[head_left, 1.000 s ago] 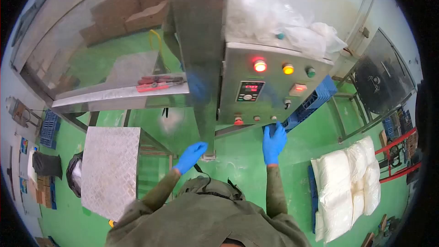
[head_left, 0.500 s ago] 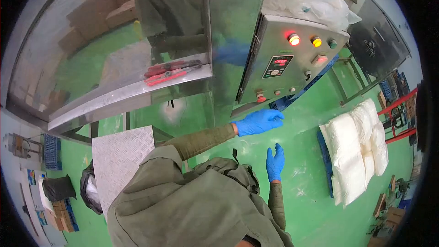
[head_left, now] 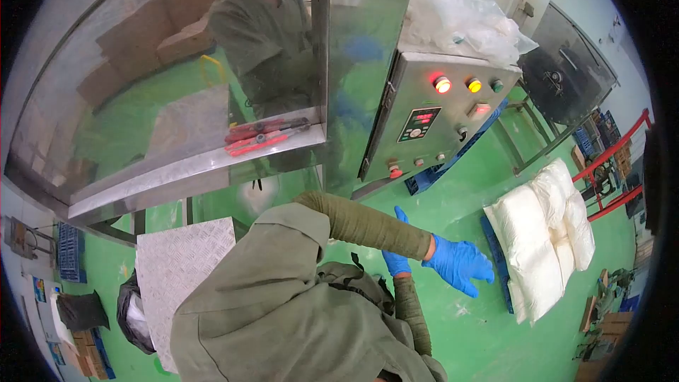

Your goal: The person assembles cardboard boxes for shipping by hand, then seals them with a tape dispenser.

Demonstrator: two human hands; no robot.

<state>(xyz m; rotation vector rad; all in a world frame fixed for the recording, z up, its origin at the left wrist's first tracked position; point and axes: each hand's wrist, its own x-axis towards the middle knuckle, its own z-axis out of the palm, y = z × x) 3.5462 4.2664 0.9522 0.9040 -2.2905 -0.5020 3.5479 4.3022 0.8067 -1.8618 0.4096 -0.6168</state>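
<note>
My left hand, in a blue glove, reaches across to the right with its fingers stretched out and nothing in them. It hangs in the air over the green floor, left of the white sacks. My right hand, also gloved in blue, is lower and partly hidden behind my left forearm. A straight fingertip of it shows above that sleeve, and no object is seen in it. Beyond both hands stands a steel control box with lit red and yellow lamps, a small display and a red knob.
Clear plastic bags lie on the control box. Red-handled tools rest on the ledge of a glossy machine panel. A checkered metal plate is at my left. The sacks lie on a blue pallet. A red frame stands behind them.
My left hand has swung from below the control box down and right, toward the sacks, crossing in front of my right arm. My right hand has shifted left. The view has tilted slightly.
</note>
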